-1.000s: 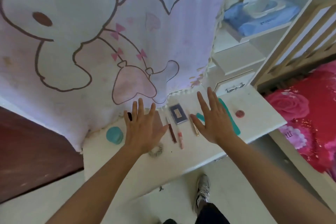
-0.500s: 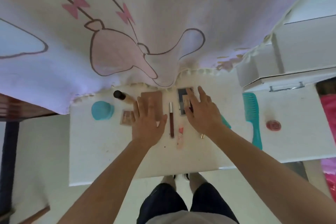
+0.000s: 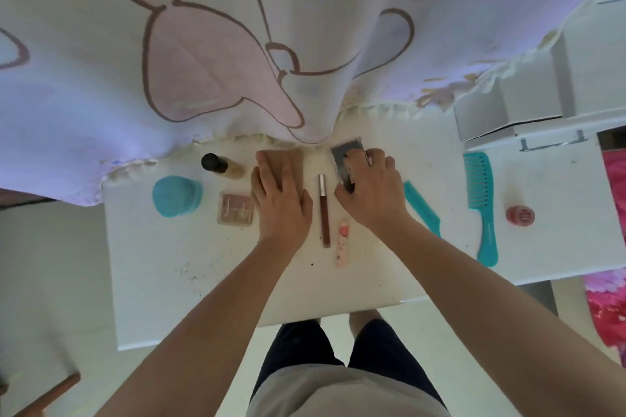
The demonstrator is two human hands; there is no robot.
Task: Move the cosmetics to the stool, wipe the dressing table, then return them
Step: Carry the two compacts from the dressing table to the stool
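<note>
Cosmetics lie on the white dressing table (image 3: pixel 203 281). My left hand (image 3: pixel 281 200) rests flat with straight fingers on a brown palette (image 3: pixel 294 154) near the table's back edge. My right hand (image 3: pixel 369 193) curls its fingers and thumb round a grey compact (image 3: pixel 343 154). Between the hands lies a brown lip gloss tube (image 3: pixel 324 210), with a pink tube (image 3: pixel 342 242) beside it. Left of my left hand are a small blush palette (image 3: pixel 235 210), a black-capped foundation bottle (image 3: pixel 222 164) and a teal round puff case (image 3: pixel 176 196).
Two teal combs (image 3: pixel 421 208) (image 3: pixel 481 206) and a small red jar (image 3: pixel 520 215) lie on the table's right part. A cartoon-print cloth (image 3: pixel 237 44) hangs over the back edge. A white drawer unit (image 3: pixel 528 112) stands at the back right.
The view has tilted down over the table. My left hand slid further onto the brown palette, and my right hand's fingers curled round the grey compact.
</note>
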